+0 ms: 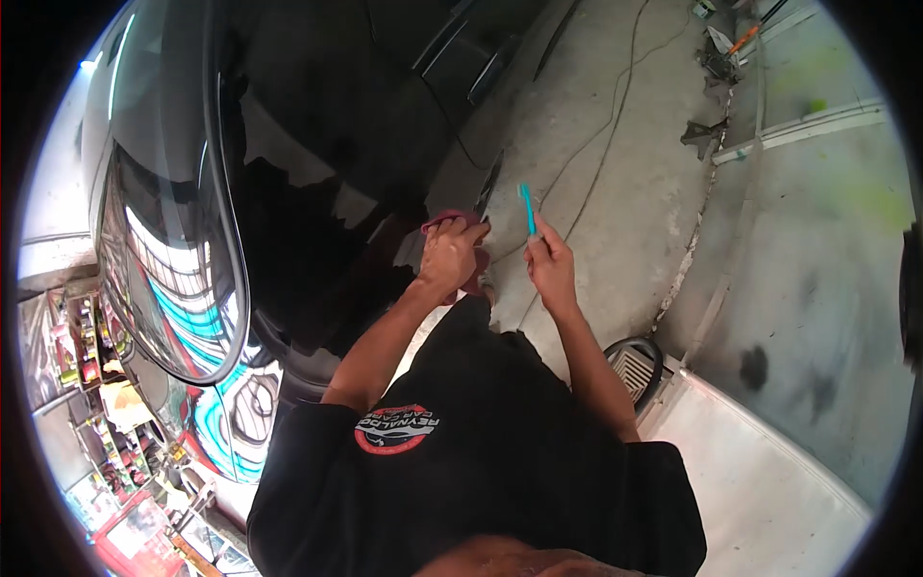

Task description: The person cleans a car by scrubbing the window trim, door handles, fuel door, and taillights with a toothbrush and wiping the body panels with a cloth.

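My left hand presses a dark pink cloth against the side of a glossy black car, its fingers bent over the cloth. Level with it and to the right, my right hand grips the handle of a teal toothbrush. The brush points up and away from me, bristle end at the top, apart from the car. Part of the cloth lies hidden beneath my left fingers.
Thin cables run along the concrete floor. A stained grey wall rises on the right, with a round black-rimmed object low beside it. Cluttered shelves stand at the lower left, past the car window.
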A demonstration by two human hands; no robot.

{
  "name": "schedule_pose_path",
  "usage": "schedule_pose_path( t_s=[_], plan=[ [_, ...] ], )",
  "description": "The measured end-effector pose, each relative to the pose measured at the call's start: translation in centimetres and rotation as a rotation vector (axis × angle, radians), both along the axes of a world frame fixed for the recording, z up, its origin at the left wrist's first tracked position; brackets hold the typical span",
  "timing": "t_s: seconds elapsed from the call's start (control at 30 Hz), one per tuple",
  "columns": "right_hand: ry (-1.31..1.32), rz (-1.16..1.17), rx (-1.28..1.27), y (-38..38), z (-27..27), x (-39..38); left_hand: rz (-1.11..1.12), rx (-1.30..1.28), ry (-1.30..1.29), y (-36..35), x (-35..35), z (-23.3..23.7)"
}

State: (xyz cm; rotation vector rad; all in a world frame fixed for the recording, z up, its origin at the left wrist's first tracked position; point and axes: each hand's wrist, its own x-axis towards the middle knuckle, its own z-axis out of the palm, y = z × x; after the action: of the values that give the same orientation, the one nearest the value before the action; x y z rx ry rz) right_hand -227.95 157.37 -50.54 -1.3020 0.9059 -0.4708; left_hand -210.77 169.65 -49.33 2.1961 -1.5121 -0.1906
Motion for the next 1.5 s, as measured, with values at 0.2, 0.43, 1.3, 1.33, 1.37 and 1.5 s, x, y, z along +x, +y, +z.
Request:
schedule_pose_path(
  t_s=[0.2, 0.43, 1.3, 1.33, 1.37, 1.5],
  plan=[
    [-0.132, -0.076, 0.115, -5.6, 0.7, 7.0, -0.037, -0.097, 0.105, -5.6, 3.1, 4.5],
    [-0.277, -0.182, 0.48, -9.0, -0.7, 12.9, -0.246, 0.414, 0.36, -5.0, 1.3, 1.5],
    [-0.57, -0.212, 0.432, -23.1, -12.0, 17.9, -0.183, 1.347, 0.557, -2.9, -6.0, -14.0],
    [-0.584, -0.214, 0.45, -23.2, -12.1, 18.6, -0.186, 1.341, 0.559, -3.1, -6.1, -14.0],
    [-0.596, -0.215, 0.467, -23.3, -12.1, 19.3, -0.139, 1.32, 0.58, -3.2, -6.2, -14.1],
    [-0.599, -0.218, 0.471, -23.0, -10.8, 20.8, -0.004, 1.159, 0.668, -3.9, -6.3, -14.1]
  ],
)
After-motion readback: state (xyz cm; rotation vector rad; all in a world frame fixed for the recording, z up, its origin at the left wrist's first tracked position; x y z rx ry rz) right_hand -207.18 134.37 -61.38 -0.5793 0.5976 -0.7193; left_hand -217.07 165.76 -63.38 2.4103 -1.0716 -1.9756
